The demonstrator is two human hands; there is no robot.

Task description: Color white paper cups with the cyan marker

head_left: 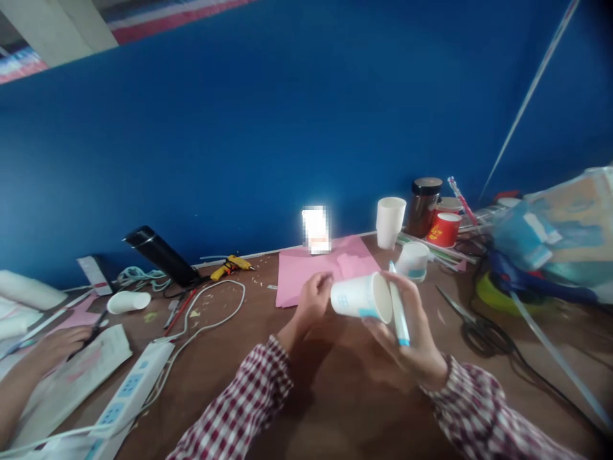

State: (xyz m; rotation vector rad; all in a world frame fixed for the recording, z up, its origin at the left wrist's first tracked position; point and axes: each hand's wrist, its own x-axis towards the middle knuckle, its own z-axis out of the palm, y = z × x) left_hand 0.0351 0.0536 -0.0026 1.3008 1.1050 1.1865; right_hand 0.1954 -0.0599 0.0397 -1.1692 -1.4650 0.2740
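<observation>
A white paper cup (355, 298) with pale blue print lies sideways in the air above the brown table, its open rim towards the right. My right hand (412, 326) is closed round the rim end and also holds a white marker with blue ends (398, 306) upright beside the cup's mouth. At the cup's base is my left hand (315, 299), its fingers curled in and close to the cup; whether they grip anything is hidden. Behind the hands, pink paper sheets (299, 271) lie on the table, with a bright, pixelated phone-like object (317, 230) at their back edge.
Scissors (483, 335), a tape roll (502, 297) and plastic bags (565, 230) are at the right. White cups (390, 220) and a red cup (444, 230) stand behind. Leftward are a yellow glue gun (232, 267), black bottle (163, 255), power strip (129, 396) and another person's hand (62, 348).
</observation>
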